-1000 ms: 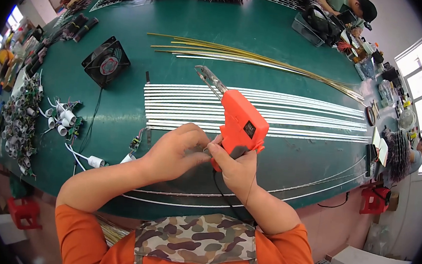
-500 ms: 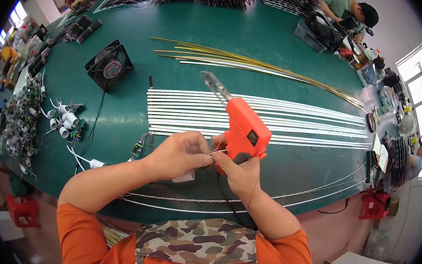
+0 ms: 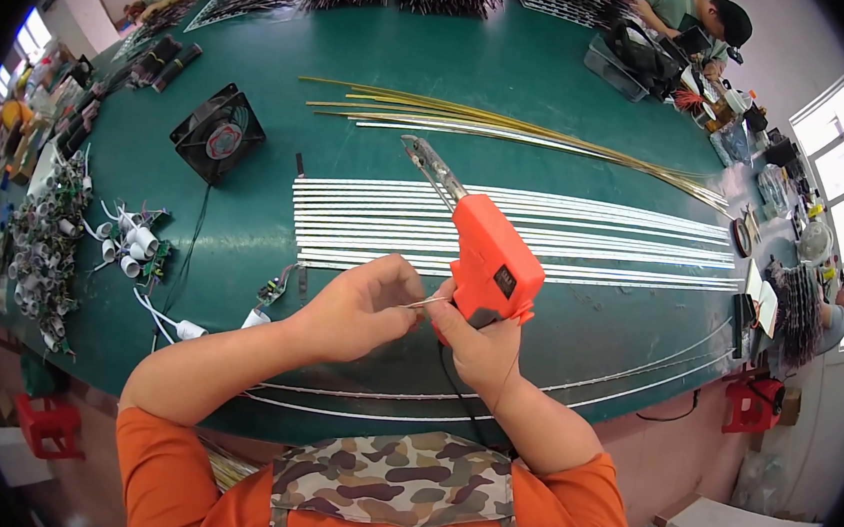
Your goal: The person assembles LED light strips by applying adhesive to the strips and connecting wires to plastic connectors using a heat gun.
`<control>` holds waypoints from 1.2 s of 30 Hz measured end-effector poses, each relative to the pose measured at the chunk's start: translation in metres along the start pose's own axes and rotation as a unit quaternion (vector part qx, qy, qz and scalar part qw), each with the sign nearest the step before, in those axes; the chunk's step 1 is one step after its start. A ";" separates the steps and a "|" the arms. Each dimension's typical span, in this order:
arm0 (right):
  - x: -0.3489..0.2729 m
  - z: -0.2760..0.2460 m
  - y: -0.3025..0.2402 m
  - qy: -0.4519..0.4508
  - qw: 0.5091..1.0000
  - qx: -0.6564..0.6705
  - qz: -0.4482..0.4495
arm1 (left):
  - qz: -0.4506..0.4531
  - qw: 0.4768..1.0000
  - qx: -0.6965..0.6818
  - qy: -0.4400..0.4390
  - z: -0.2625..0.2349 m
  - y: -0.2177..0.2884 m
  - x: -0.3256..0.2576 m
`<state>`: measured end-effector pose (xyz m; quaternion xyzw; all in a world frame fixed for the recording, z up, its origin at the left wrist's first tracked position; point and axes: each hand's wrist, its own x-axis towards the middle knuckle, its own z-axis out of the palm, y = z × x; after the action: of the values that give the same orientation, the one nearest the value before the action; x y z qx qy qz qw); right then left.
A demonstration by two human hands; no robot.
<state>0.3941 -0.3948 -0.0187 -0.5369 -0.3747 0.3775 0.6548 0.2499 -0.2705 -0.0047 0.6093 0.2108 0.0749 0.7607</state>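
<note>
My right hand grips the handle of an orange gun-shaped soldering tool, whose metal tip points up and away over the table. My left hand pinches a thin silvery wire right at the rear of the tool, fingertips touching my right hand. Just beyond both hands lie several long white strips in a row on the green table. A black cord hangs from the tool's handle toward me.
A bundle of yellowish strips lies past the white ones. A black fan and small white parts with wires sit to the left. Thin long strips run along the near edge. Other people work at the far corners.
The tool and both hands have drifted slightly to the right and nearer, and the tool's tip now tilts more upright. My grip on tool and wire is unchanged.
</note>
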 end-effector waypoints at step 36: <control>0.004 0.004 0.009 0.048 0.999 0.010 -0.001 | 0.068 0.721 0.680 0.115 -0.143 -0.016 -0.053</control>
<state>0.3912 -0.3886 -0.0272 -0.5477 -0.3398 0.3545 0.6774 0.1405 -0.1658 -0.0319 0.9622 0.2490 0.0329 0.1050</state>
